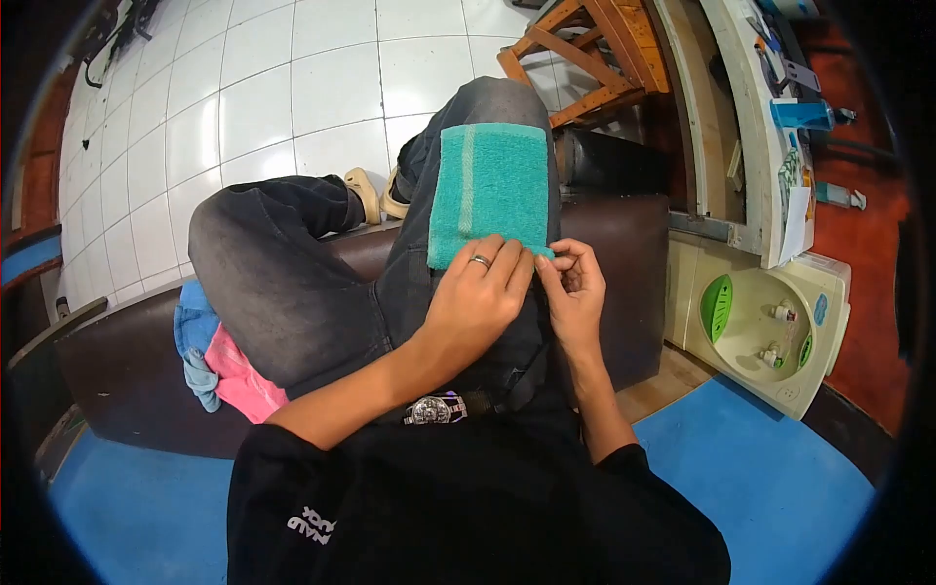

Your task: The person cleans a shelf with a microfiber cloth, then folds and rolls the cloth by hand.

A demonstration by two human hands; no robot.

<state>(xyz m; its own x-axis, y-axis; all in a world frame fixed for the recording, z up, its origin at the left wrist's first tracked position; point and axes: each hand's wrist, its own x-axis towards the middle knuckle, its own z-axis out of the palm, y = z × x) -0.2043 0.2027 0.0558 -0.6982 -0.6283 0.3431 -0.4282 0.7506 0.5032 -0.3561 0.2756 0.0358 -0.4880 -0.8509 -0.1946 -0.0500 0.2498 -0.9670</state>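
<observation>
A teal towel [507, 185] with a paler woven stripe lies folded into a rectangle on my right thigh. My left hand [480, 291], with a ring on one finger, grips its near edge; the fingers are bent together and the thumb is hidden. At the near right corner, my right hand [573, 288] pinches the towel between thumb and forefinger, its other fingers curled.
Pink cloth [237, 375] and blue cloth [198, 331] lie beside my left thigh on the brown seat [127, 390]. A wooden stool [595, 58] stands ahead on the right. A water dispenser [760, 331] and a cluttered shelf [785, 127] are at the right.
</observation>
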